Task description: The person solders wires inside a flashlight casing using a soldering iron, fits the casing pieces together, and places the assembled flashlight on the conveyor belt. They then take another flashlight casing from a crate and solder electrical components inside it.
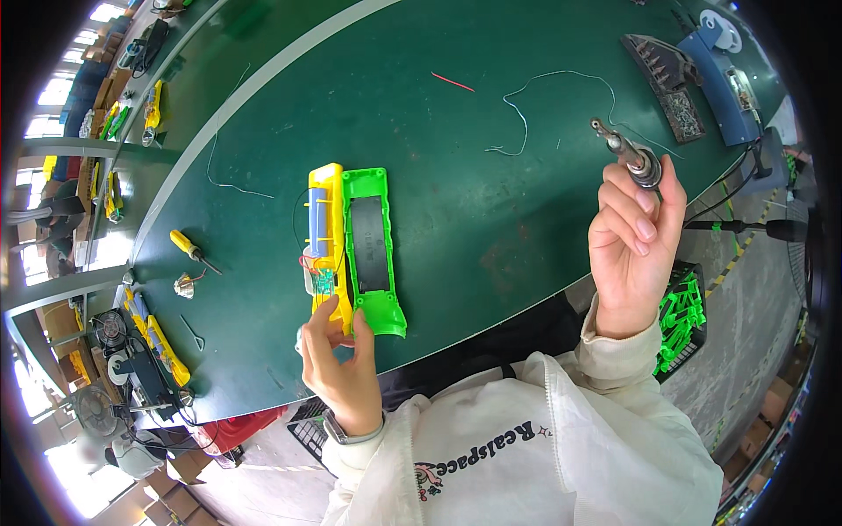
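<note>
The lower end of a yellow plastic housing half [340,307] is between the fingers and thumb of my left hand [342,373]. It holds a blue cylindrical battery [317,223], a small green circuit board [324,280] and thin red and black wires. Lying against its right side is a green housing half [388,302] with a dark rectangular panel [369,244]. Raised at the right, clear of both halves, my right hand [636,245] is closed around a soldering iron [630,158], its metal end tilted up and left.
A blue soldering station [724,83] and a dark iron stand [662,66] occupy the far right. Thin solder wire [526,114] and a red strip [453,81] lie across the green table [474,219]. A yellow-handled screwdriver [186,244] lies left. Below right, a crate holds green parts [682,324].
</note>
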A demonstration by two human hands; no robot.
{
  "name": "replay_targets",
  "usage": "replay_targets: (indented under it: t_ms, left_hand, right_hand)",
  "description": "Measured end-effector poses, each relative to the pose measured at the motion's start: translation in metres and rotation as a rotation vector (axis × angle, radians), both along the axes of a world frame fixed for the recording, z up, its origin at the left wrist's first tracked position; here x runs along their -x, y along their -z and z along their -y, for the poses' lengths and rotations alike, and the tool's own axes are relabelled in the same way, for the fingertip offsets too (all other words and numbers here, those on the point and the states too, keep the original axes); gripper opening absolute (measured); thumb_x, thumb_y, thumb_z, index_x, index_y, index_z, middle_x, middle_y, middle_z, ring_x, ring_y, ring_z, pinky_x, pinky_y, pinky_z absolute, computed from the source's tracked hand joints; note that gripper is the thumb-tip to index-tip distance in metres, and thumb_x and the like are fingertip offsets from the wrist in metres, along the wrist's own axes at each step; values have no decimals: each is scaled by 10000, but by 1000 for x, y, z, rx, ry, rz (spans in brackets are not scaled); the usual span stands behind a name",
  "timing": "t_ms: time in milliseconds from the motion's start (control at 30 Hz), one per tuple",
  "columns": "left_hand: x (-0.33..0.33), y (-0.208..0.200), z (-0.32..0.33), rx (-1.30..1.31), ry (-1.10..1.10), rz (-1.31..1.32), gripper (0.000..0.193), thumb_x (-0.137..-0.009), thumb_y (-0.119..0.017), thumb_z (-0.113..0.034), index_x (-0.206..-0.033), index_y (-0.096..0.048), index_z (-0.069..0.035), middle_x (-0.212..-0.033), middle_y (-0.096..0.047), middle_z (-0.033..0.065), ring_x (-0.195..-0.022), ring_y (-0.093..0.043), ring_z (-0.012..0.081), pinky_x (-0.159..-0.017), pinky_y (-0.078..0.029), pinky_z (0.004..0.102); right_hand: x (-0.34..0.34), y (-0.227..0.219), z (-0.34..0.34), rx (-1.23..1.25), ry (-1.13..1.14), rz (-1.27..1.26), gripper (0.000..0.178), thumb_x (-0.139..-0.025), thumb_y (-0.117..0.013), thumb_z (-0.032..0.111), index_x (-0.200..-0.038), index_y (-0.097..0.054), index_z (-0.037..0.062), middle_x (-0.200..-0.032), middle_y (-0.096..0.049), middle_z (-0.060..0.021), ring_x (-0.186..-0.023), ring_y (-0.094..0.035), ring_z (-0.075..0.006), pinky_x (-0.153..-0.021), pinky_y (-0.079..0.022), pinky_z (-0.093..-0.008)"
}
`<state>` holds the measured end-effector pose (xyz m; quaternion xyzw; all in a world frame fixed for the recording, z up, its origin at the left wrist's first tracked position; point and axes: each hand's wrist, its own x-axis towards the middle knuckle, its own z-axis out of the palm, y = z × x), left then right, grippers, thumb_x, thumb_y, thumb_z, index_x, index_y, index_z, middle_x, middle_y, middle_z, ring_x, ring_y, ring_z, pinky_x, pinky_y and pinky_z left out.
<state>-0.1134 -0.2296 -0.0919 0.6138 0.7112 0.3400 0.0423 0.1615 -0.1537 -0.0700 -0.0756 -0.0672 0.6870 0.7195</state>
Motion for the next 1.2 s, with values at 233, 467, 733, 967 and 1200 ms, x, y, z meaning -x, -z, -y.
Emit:
replay_targets:
  t_ms: [233,467,733,967,1200]
  left_hand:
    - [-12,0,1,19,64,-12,358,-797,-766,30,-1132,-650,-21,-789,-604,66,-608,-568,148,-597,-477,268]
    - [-11,0,7,56,107,22,393,-781,-804,-4,-1137,-637,-19,-824,-618,74,-633,-594,156,-619,-488,281]
    - [-11,-1,11,65,134,48,420,-759,-825,-11,-1132,-632,-13,-853,-617,82,-682,-602,168,-657,-497,294]
    - [-11,-1,12,78,130,56,420,-760,-823,-9,-1134,-632,-9,-862,-620,84,-692,-606,170,-671,-501,298]
    - [-11,-1,12,77,137,64,419,-766,-821,-13,-1139,-630,-8,-878,-628,87,-701,-614,171,-683,-505,300]
  right_hand:
    - [1,1,0,-9,-56,-106,357,-1074,-455,224,-1093,-489,-130,-810,-471,-87,-610,-498,-120,-467,-453,-216]
    - [2,2,0,32,-93,-217,409,-1081,-447,258,-1145,-517,-140,-773,-485,-64,-595,-477,-93,-449,-430,-195]
    - [1,0,-1,89,-150,-329,425,-1077,-462,264,-1175,-530,-144,-754,-497,-56,-600,-503,-93,-451,-457,-180]
    - [2,0,-1,110,-161,-361,413,-1071,-480,254,-1183,-531,-140,-741,-494,-54,-595,-509,-94,-452,-457,-177]
    - [3,0,-2,137,-145,-348,375,-1058,-510,230,-1149,-536,-132,-730,-495,-51,-592,-512,-91,-447,-447,-173]
